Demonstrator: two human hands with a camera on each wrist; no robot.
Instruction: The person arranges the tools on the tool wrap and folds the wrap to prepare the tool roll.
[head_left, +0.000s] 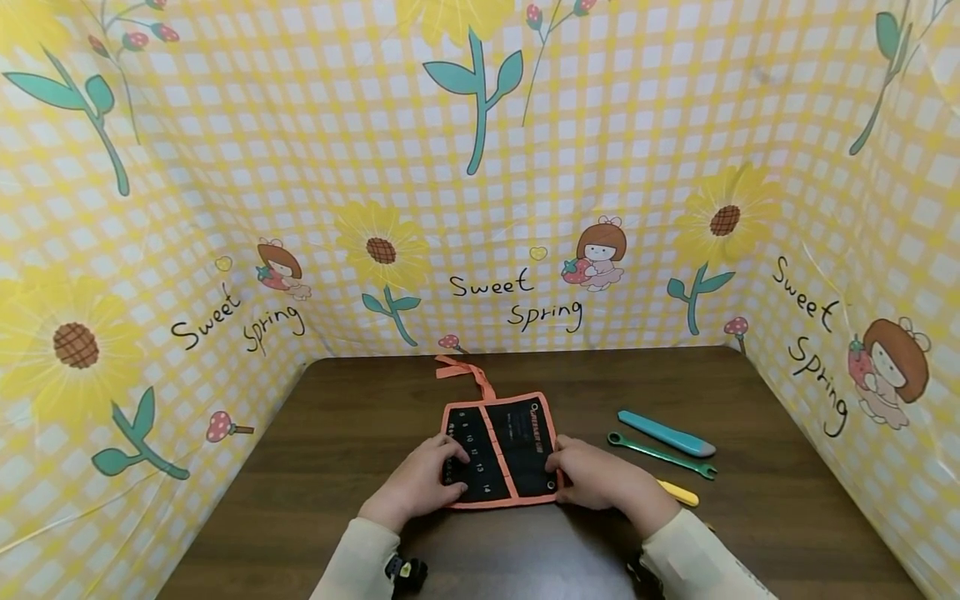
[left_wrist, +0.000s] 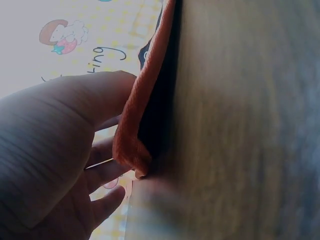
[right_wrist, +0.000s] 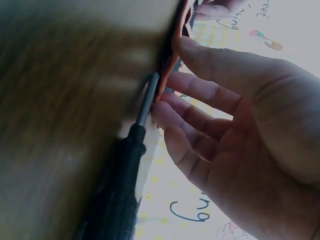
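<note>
A black fabric tool pouch point(head_left: 525, 446) with orange trim and printed size numbers lies unfolded on the table, its orange tie strap point(head_left: 480, 379) stretching toward the back. My left hand point(head_left: 423, 479) holds its left edge, with thumb and fingertips over the numbered pockets. At the right edge, my right hand point(head_left: 596, 475) pinches the trim, thumb on top and fingers curled beside it. In the right wrist view, a screwdriver with a black handle point(right_wrist: 117, 185) lies close by that hand, its shaft tip near the trim. The head view hides it behind the right arm.
Right of the pouch lie a blue-handled tool point(head_left: 663, 433) with a grey end, a green combination wrench point(head_left: 663, 456) and a yellow handle point(head_left: 681, 493) partly covered by the right forearm. A yellow checked cloth point(head_left: 487, 200) walls the back and sides of the brown table point(head_left: 360, 392).
</note>
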